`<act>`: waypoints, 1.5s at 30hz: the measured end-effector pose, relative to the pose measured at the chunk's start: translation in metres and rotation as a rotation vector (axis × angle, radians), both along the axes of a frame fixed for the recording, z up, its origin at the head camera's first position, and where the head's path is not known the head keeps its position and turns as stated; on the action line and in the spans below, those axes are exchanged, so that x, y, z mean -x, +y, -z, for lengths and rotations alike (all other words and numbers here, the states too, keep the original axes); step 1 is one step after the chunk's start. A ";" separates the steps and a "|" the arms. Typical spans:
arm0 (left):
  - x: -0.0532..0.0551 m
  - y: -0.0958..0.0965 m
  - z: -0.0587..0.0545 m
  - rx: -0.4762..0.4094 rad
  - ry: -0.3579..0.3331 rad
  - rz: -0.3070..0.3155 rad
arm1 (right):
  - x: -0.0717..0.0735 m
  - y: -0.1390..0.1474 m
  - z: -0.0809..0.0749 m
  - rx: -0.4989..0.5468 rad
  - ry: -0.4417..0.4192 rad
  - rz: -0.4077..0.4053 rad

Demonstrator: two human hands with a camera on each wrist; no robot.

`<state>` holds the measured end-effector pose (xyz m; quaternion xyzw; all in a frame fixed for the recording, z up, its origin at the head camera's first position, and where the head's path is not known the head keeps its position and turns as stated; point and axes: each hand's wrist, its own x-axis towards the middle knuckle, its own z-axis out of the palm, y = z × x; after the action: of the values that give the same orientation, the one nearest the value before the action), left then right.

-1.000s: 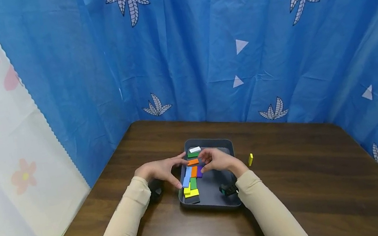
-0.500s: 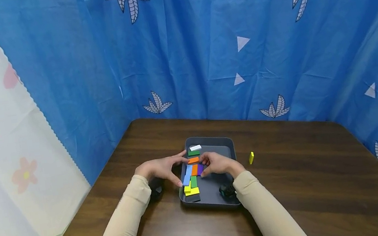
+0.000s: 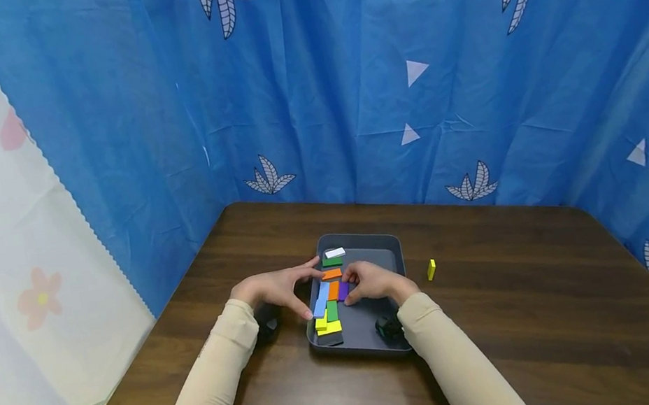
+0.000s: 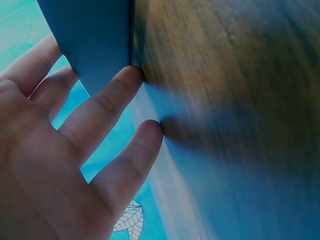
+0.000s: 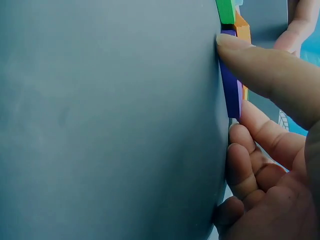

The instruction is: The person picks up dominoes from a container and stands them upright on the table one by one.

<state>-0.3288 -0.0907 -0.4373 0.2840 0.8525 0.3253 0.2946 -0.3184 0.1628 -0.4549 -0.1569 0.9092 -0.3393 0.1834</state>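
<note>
My right hand [image 3: 378, 281] reaches into a shallow grey tray [image 3: 370, 326], pinching a flat purple block [image 3: 343, 290] endwise between thumb and index finger. Up close in the right wrist view, the thumb lies at one end of the purple block [image 5: 230, 90] and the index fingertip at the other; the remaining fingers are curled. This block sits against an orange block [image 3: 333, 291], with a green one [image 3: 332, 311] nearer me. My left hand [image 3: 278, 291] spreads its fingers at the tray's left side, beside a light blue block [image 3: 321, 301]. In the left wrist view its fingertips meet the tray wall [image 4: 100, 40].
Yellow blocks [image 3: 329, 328] and a dark block [image 3: 330, 339] lie at the tray's near left. Another orange block [image 3: 332, 274], a dark green block [image 3: 332, 262] and a white block [image 3: 335, 252] lie farther back. One yellow block [image 3: 431, 269] stands on the table right of the tray.
My right hand has lowered slightly and its thumb and index finger have closed onto the ends of the purple block. The left hand has stayed in place; the view has shifted a little.
</note>
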 end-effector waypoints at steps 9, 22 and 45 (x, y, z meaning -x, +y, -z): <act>-0.002 0.000 0.000 0.009 0.011 -0.005 | 0.000 0.004 0.001 0.046 -0.001 0.021; -0.004 0.001 0.000 0.017 -0.008 -0.019 | -0.003 0.014 -0.003 0.221 -0.023 0.037; -0.001 0.003 -0.001 0.048 -0.021 -0.069 | -0.013 0.027 -0.021 0.454 0.017 -0.019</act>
<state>-0.3275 -0.0877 -0.4360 0.2439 0.8662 0.3175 0.2990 -0.3055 0.1902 -0.4341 -0.2057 0.8096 -0.5319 0.1388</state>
